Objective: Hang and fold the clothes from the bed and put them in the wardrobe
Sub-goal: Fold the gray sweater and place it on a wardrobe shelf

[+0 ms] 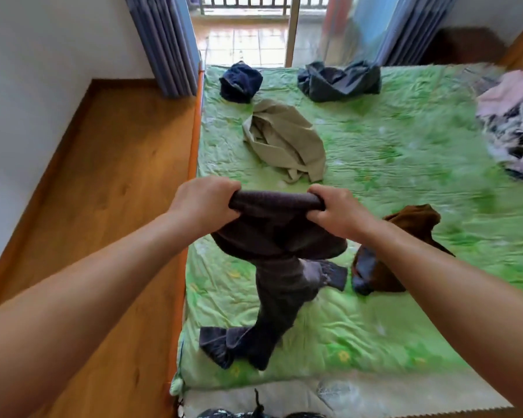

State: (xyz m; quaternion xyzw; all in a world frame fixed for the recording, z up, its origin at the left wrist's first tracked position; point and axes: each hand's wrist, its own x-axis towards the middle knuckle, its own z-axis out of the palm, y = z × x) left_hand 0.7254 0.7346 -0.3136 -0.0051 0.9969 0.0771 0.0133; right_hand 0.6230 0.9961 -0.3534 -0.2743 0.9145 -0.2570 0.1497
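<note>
I hold a dark grey-brown pair of trousers (280,267) up by the waistband over the left part of the bed. My left hand (204,203) grips the left end of the waistband and my right hand (334,211) grips the right end. The legs hang down twisted, and their ends rest on the green sheet (405,140). Loose garments lie on the bed: a beige one (287,138), a navy one (240,82), a dark grey one (338,81) and a brown one (405,233).
A pile of pink and patterned clothes (514,125) sits at the bed's right edge. Wooden floor (103,176) runs along the bed's left side. Blue curtains (163,40) frame a balcony door beyond the bed. No wardrobe is in view.
</note>
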